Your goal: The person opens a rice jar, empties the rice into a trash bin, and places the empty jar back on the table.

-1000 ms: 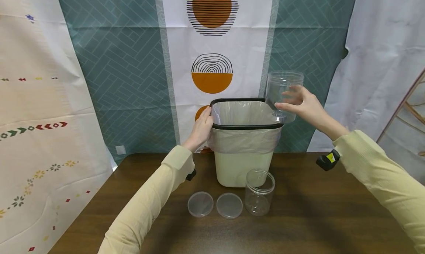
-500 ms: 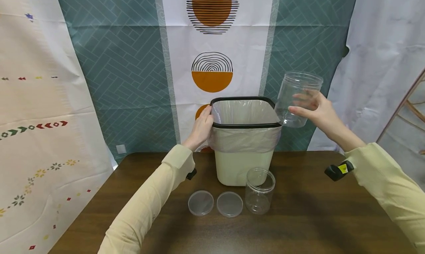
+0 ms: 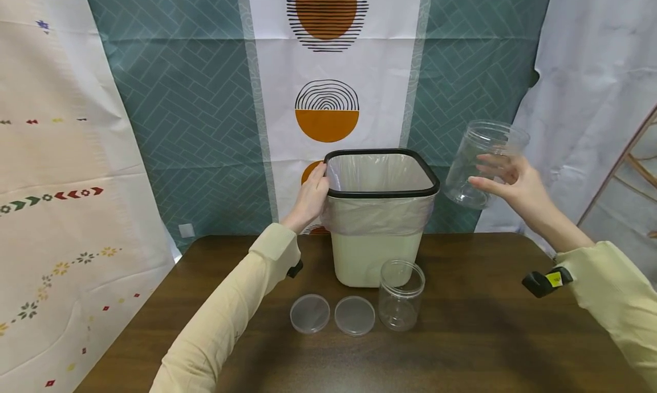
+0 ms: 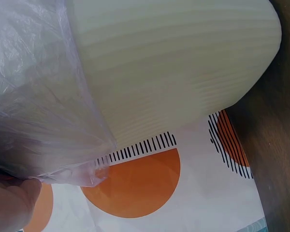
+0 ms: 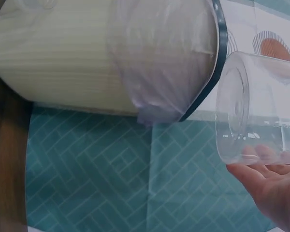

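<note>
My right hand holds a clear plastic jar in the air, to the right of the bin and apart from it. The jar has no lid and tilts, its mouth up and to the right. In the right wrist view, fingers wrap the side of this jar. My left hand rests with extended fingers against the left side of the pale green trash bin, at its black rim. The left wrist view shows only part of that hand, beside the bin's plastic liner.
A second clear jar stands without a lid on the brown table, in front of the bin. Two round clear lids lie flat to its left, one lid nearer the jar and another lid farther left. A patterned curtain hangs behind.
My right hand has carried the jar rightward and slightly down, away from the bin's right rim, and the jar has tilted more. The left hand, bin, lids and standing jar look unchanged.
</note>
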Tool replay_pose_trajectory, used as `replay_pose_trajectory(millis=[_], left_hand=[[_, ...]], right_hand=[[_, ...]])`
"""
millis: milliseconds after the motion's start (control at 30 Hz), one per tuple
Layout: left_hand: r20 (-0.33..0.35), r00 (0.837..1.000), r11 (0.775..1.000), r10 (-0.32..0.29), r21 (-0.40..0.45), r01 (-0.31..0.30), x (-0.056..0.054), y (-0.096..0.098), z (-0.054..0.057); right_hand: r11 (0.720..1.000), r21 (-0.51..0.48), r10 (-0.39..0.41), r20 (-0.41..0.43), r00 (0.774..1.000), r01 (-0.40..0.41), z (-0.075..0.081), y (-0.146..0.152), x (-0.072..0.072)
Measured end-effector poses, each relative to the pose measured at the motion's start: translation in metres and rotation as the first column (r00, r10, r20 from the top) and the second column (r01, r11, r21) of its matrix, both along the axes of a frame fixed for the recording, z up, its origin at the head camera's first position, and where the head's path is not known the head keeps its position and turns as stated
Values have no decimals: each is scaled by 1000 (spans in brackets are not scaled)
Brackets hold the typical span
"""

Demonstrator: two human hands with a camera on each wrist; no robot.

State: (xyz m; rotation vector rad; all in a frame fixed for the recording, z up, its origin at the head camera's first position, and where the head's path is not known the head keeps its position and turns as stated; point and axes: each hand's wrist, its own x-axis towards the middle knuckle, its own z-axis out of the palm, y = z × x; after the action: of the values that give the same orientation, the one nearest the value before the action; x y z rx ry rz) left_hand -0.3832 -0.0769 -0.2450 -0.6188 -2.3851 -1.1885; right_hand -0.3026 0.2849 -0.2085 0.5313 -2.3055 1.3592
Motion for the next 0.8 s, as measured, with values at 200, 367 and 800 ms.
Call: replay_pose_trajectory(millis=[200,367,800], left_hand=[[-10,1000,1000,-7,-3,7,-1,-1,0],[-7,1000,1000,-3,-1,3,-1,-1,0],[-3,1000,1000,-16,8,16,0,-2,-1]], right_hand=[[1000,0,9,17,1000,-9,-17,8,1],[997,64,-40,51,998,36,-35,9,0],[972,215,-107,54,993,93,-75,16,0]])
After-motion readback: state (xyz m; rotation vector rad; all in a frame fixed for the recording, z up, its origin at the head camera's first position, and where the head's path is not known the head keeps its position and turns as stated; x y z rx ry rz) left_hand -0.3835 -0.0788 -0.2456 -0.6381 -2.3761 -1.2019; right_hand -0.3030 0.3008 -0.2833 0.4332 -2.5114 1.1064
